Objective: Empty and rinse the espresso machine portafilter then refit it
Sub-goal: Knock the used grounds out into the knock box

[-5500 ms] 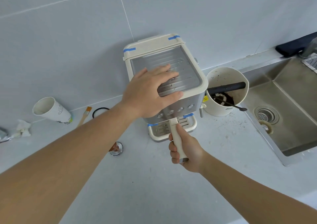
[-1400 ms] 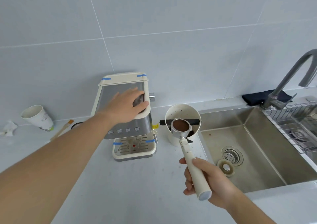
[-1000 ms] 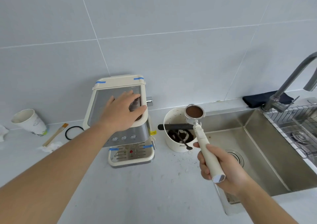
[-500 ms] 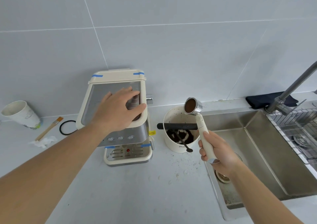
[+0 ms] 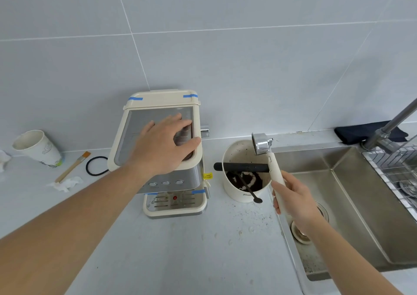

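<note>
My right hand (image 5: 293,199) grips the cream handle of the portafilter (image 5: 262,144). Its steel basket is turned on its side, mouth facing left, over the right rim of the cream knock box (image 5: 239,190). The knock box has a black bar across it, dark coffee grounds inside and a black spoon leaning out. My left hand (image 5: 167,145) lies flat, fingers spread, on top of the cream and steel espresso machine (image 5: 173,181), which stands against the wall left of the knock box.
A steel sink (image 5: 352,204) with a drain and loose strainer lies to the right, with a tap (image 5: 392,123), dish rack and dark cloth (image 5: 370,132) behind. A paper cup (image 5: 37,148), brush (image 5: 73,167), black ring (image 5: 97,166) and tissue sit left. Coffee crumbs dot the counter.
The portafilter came out of the machine and travelled right to the knock box. In the last half second its basket rolled from facing up to facing sideways. My left hand stayed on the machine.
</note>
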Tool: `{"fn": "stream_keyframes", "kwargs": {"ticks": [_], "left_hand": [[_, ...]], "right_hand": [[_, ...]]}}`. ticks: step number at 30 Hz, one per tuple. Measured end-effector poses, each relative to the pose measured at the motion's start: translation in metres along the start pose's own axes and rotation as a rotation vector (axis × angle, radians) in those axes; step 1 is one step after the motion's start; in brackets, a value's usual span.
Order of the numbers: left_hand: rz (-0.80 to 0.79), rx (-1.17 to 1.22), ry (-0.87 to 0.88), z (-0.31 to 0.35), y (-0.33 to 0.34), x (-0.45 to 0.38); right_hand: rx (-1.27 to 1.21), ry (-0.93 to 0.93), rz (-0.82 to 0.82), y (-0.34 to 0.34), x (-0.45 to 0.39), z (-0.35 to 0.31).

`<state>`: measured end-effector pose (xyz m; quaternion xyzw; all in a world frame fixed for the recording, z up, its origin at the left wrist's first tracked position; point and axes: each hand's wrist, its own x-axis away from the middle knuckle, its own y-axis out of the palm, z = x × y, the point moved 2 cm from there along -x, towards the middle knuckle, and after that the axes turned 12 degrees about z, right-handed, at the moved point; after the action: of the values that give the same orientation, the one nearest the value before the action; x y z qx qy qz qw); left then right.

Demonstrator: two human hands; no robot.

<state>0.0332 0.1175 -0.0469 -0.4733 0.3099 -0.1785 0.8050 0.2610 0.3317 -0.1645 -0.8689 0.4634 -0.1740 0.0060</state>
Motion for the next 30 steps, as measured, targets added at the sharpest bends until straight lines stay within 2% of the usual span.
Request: {"fn": "stream_keyframes", "kwargs": {"ticks": [11, 23, 30], "left_hand": [[-0.006, -0.004, 0.01, -0.004, 0.003, -0.001], [-0.001, -0.006, 0.011, -0.004, 0.004, -0.002], [-0.007, -0.014, 0.003, -0.004, 0.004, -0.001]], "right_hand": [[0.347, -0.198, 0.059, 0.004, -0.001, 0.004], [0.488, -0.337, 0.137, 0.009, -0.005, 0.026], [0.564, -0.328, 0.125, 0.012, -0.009, 0.033]]}}
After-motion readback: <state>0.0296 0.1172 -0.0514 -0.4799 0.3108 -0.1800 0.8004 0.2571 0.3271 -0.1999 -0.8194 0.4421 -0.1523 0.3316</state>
